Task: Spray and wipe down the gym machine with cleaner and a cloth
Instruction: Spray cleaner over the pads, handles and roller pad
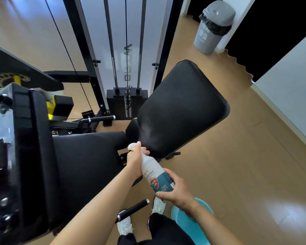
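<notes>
I hold a white and teal spray bottle (156, 174) in both hands, nozzle aimed at the machine's black back pad (182, 106). My left hand (135, 159) grips the trigger head at the top. My right hand (177, 190) wraps the bottle's lower body. A faint mist hangs over the lower left of the back pad. The black seat pad (88, 156) lies left of the bottle. A teal cloth (191, 221) hangs below my right wrist; what holds it is hidden.
The weight stack (126, 103) with guide rods and cable stands behind the pads. A black padded arm (34, 156) fills the left. A handle bar (131, 210) juts out near my white shoes. A grey bin (213, 25) stands far right by the wall.
</notes>
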The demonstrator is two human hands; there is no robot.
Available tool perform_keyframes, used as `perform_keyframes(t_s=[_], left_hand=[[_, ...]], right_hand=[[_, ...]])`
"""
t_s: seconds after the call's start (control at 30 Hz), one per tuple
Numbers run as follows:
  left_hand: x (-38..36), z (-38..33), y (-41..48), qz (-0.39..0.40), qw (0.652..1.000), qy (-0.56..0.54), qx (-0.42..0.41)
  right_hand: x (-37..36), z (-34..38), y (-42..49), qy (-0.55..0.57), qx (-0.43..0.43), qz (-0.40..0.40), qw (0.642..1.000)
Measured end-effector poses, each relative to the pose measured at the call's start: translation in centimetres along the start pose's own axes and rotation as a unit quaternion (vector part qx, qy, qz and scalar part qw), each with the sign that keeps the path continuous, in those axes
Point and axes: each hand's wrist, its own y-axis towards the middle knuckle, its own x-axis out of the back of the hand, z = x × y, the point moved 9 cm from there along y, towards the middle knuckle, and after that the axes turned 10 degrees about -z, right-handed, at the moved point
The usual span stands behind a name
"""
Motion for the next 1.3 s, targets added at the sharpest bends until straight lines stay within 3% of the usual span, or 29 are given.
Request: perform_keyframes(t_s=[0.1, 0.23, 0.4, 0.5, 0.6, 0.77, 0.87, 1.13, 1.3], left_hand=[[1.1, 1.4, 0.6, -0.027, 0.999, 0.008, 0.021], [1.1, 2.4, 1.3, 0.020, 0.998, -0.040, 0.041], [3.6, 4.4, 2.6, -0.051, 0.996, 0.000, 0.079], [3.9, 5.1, 3.3, -0.036, 0.995, -0.023, 0.090], [4.0, 5.0, 3.7, -0.020, 0.996, -0.030, 0.080], [5.3, 5.2, 3.8, -0.082, 0.993, -0.018, 0.078], [5.3, 4.6, 4.2, -0.057, 0.996, -0.028, 0.063], [9.8, 0.3, 5.0, -0.130, 0.991, -0.022, 0.012], [12.6, -1.0, 5.4, -0.154, 0.987, -0.048, 0.015]], right_hand=[[-0.4, -0.4, 0.1, -0.008, -0.013, 0.015, 1.000], [-0.9, -1.0, 0.2, -0.004, -0.030, 0.030, 0.999], [-2.1, -1.4, 0.5, -0.034, -0.035, 0.054, 0.997], [-2.6, -1.8, 0.8, -0.021, -0.054, 0.063, 0.996], [-3.0, -2.2, 1.0, -0.004, -0.067, 0.070, 0.995], [-3.7, -2.9, 1.7, -0.007, -0.074, 0.083, 0.994], [-3.9, -3.1, 2.3, 0.018, -0.084, 0.092, 0.992], [-7.8, -0.4, 3.6, 0.017, -0.051, 0.160, 0.986], [-10.6, 0.6, 3.8, 0.051, -0.096, 0.219, 0.970]])
